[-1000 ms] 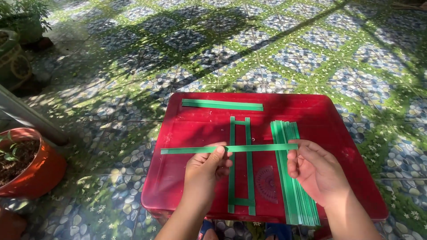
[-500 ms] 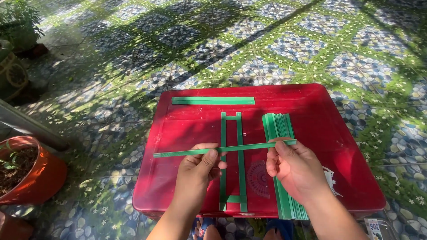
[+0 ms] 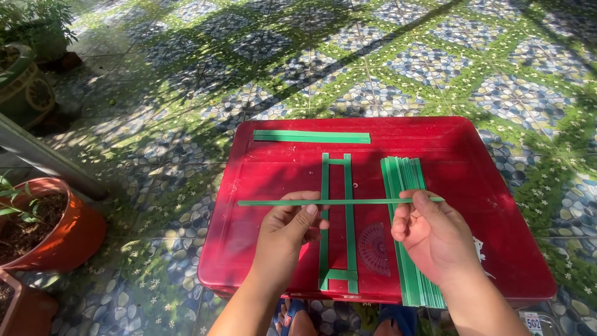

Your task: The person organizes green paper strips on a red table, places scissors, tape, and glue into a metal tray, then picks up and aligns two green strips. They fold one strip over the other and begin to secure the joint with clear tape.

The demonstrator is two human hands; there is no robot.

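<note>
Green and ribbon-thin, the long strip (image 3: 341,201) is held level across the middle of the scene, pinched near its midpoint by the left hand (image 3: 292,227) and near its right end by the right hand (image 3: 432,233); the fingers (image 3: 303,214) of both hands are closed narrowly on it, thumb against forefinger. Its free left end reaches out well beyond the left-hand fingers without sagging much, which suggests a light, springy, fairly stiff material, probably leaf or plastic band, that bends easily along its length yet would crease if folded hard. Its smooth face is likely to slip between the fingers, so a flat pinch on the broad sides, close to the crossing point, looks the safest hold. Directly below the fingers, between the two hands, lies a ladder-like frame (image 3: 336,224) of two upright strips joined by short cross-pieces at top and bottom; the held strip crosses it about halfway up. Under the right hand runs a bundle of spare strips (image 3: 404,180), laid lengthwise. Beyond the fingers, well apart, a pair of strips (image 3: 311,136) lies crosswise. All rest on a red plastic lid (image 3: 497,205) serving as a desk, set on a patterned tile floor (image 3: 398,68), with clay plant pots (image 3: 59,227) far to the left.
</note>
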